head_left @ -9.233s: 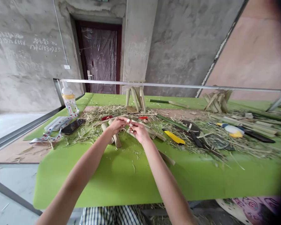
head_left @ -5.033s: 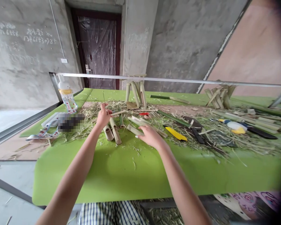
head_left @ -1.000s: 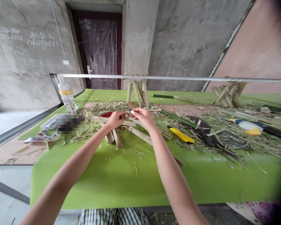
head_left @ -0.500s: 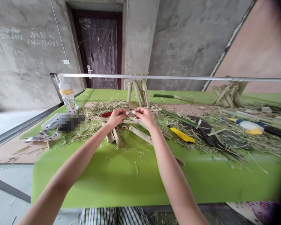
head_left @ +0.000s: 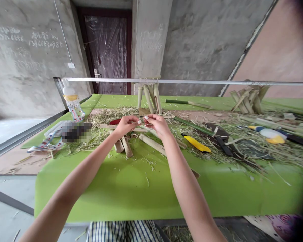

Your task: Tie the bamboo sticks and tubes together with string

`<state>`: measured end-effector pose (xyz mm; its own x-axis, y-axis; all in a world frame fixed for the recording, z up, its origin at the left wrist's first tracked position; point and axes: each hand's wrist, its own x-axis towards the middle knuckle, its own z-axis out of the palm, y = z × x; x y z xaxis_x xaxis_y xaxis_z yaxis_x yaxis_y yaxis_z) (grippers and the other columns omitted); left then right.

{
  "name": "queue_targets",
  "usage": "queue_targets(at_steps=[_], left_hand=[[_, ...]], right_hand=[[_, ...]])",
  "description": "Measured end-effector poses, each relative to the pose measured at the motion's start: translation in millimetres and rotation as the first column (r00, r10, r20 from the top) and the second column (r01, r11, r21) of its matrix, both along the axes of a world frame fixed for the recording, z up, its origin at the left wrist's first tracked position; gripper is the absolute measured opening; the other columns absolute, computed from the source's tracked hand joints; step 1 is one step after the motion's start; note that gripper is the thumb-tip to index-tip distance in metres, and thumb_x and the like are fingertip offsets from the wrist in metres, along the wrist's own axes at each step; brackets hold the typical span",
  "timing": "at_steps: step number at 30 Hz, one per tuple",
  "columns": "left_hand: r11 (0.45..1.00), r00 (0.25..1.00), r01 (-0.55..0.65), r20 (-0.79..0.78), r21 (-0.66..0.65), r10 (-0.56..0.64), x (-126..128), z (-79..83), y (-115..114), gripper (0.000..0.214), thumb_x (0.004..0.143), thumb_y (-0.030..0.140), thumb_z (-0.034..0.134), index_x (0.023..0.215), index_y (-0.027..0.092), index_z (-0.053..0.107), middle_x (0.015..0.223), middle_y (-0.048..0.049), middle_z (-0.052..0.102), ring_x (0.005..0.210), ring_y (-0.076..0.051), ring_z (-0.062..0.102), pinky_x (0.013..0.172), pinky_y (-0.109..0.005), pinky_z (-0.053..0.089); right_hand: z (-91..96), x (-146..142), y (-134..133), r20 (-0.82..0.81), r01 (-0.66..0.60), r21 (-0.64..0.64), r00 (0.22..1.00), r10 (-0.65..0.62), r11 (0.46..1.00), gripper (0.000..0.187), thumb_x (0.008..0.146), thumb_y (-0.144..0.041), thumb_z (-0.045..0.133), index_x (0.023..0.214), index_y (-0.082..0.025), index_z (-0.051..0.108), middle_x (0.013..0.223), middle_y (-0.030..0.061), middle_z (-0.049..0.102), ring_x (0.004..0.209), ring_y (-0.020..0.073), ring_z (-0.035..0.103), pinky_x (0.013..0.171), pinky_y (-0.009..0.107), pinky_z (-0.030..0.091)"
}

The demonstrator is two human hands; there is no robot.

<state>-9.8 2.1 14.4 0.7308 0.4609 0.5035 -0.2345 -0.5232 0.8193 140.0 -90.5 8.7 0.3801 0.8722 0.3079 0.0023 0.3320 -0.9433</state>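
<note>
My left hand (head_left: 125,125) and my right hand (head_left: 158,125) meet above the green table (head_left: 141,188), fingertips pinched close together on a thin strand that is too fine to name. Below them lie short bamboo tube pieces (head_left: 123,146) and a longer bamboo piece (head_left: 151,144). A flat bamboo slat (head_left: 108,127) lies just behind my left hand, beside something red (head_left: 115,121). Dry bamboo shavings (head_left: 101,134) litter the mat around both hands.
A yellow-handled knife (head_left: 197,144) and dark blades (head_left: 218,134) lie to the right. A bottle with a rabbit top (head_left: 72,104) stands at the left, a blurred dark item (head_left: 77,131) near it. Tied bamboo bundles (head_left: 148,95) (head_left: 247,101) stand under a metal rail (head_left: 192,82).
Over the last second both hands have stayed together with fingers pinched, shifting only slightly. Five seconds ago they were apart, the left reaching toward the red thing, the right by the bamboo pieces.
</note>
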Motion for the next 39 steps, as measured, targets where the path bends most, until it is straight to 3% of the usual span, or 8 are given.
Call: queue_targets(at_steps=[5,11,19,26,32,39], left_hand=[[0.997,0.997,-0.065,-0.041,0.033,0.067,-1.8,1.8,-0.9,0.032,0.069,0.042,0.067,0.076,0.011,0.064,0.061,-0.0023,0.058,0.044,-0.005,0.046,0.042,-0.018,0.037],[0.994,0.995,-0.092,-0.039,0.067,0.095,-2.5,1.7,0.5,0.029,0.07,0.039,0.066,0.078,0.011,0.066,0.072,-0.0066,0.064,0.045,-0.006,0.05,0.043,-0.02,0.043],[0.99,0.99,-0.141,-0.004,0.031,0.141,-0.8,0.0,-4.5,0.025,0.071,0.034,0.066,0.078,0.01,0.064,0.079,-0.0076,0.066,0.043,-0.005,0.051,0.04,-0.018,0.042],[0.996,0.997,-0.075,-0.004,-0.039,0.075,-4.0,0.3,-4.1,0.035,0.073,0.034,0.066,0.099,0.014,0.055,0.071,-0.0038,0.065,0.041,-0.006,0.051,0.039,-0.017,0.042],[0.998,0.997,-0.064,-0.045,-0.011,0.064,-2.6,1.3,-3.3,0.033,0.074,0.04,0.063,0.088,0.01,0.062,0.072,-0.0064,0.064,0.041,-0.004,0.046,0.038,-0.017,0.038],[0.998,0.998,-0.058,-0.03,0.012,0.058,-0.5,-0.4,-2.0,0.031,0.076,0.042,0.061,0.081,0.012,0.058,0.069,-0.0042,0.061,0.04,-0.003,0.043,0.038,-0.017,0.035]], right_hand=[[3.5,0.9,-4.9,0.004,-0.057,-0.023,0.998,0.057,0.998,0.026,0.072,-0.044,0.065,0.08,-0.019,0.067,0.082,0.0033,0.066,0.072,0.0126,0.062,0.072,0.03,0.051],[7.7,-2.9,-9.3,0.058,-0.006,-0.015,0.998,0.007,1.0,0.023,0.063,-0.034,0.075,0.079,-0.019,0.068,0.08,0.0027,0.066,0.07,0.0115,0.06,0.073,0.029,0.051],[6.0,-2.4,-5.6,0.103,0.025,0.043,0.994,-0.029,0.999,0.024,0.066,-0.035,0.071,0.084,-0.019,0.068,0.083,0.0031,0.066,0.073,0.0128,0.06,0.075,0.033,0.05],[6.7,-4.7,-7.0,0.16,0.066,0.032,0.985,-0.07,0.997,0.018,0.067,-0.035,0.071,0.077,-0.02,0.067,0.075,0.0017,0.064,0.068,0.0122,0.058,0.071,0.031,0.05],[7.0,-1.6,-8.6,0.232,0.036,0.047,0.972,-0.047,0.998,0.022,0.069,-0.038,0.069,0.083,-0.021,0.069,0.08,0.0026,0.065,0.071,0.013,0.059,0.071,0.031,0.049],[4.6,1.8,-8.7,0.305,0.015,0.089,0.951,-0.042,0.996,0.021,0.07,-0.032,0.068,0.088,-0.021,0.069,0.091,0.0044,0.067,0.081,0.0158,0.061,0.078,0.035,0.049]])
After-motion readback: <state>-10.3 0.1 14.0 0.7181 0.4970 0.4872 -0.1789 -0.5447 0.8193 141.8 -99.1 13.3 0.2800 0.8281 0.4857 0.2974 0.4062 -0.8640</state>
